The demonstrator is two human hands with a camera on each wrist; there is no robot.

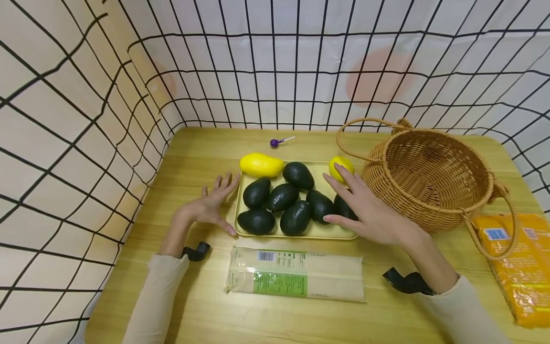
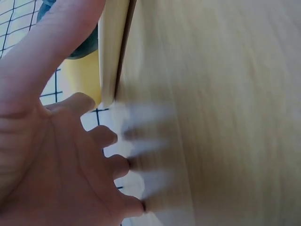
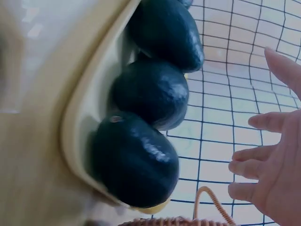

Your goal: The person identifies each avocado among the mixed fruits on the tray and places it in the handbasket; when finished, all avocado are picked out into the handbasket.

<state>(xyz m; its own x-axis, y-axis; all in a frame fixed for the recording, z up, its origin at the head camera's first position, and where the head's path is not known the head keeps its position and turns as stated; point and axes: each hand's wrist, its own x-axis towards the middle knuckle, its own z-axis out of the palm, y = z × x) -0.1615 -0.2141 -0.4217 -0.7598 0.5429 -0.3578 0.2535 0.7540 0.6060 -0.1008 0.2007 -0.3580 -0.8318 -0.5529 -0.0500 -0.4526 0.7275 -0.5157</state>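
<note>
A pale yellow tray (image 1: 318, 231) holds several dark green avocados (image 1: 295, 218). A yellow mango (image 1: 261, 165) lies across its back left corner, and a yellow lemon (image 1: 336, 162) sits at the back right. My left hand (image 1: 210, 206) is beside the tray's left edge, fingers spread and thumb near the front corner. Over the tray's right end hovers my right hand (image 1: 375, 210), its fingers extended and holding nothing; it partly hides the lemon and the rightmost avocado (image 1: 343, 206). In the right wrist view its fingers stand apart from the avocados (image 3: 136, 162).
In front of the tray lies a long clear-and-green packet (image 1: 296, 274). A wicker basket (image 1: 429, 212) with two handles stands at the right, near an orange packet (image 1: 522, 272). Behind the tray is a purple lollipop (image 1: 275, 142). Black wire grid (image 1: 275, 71) borders the table.
</note>
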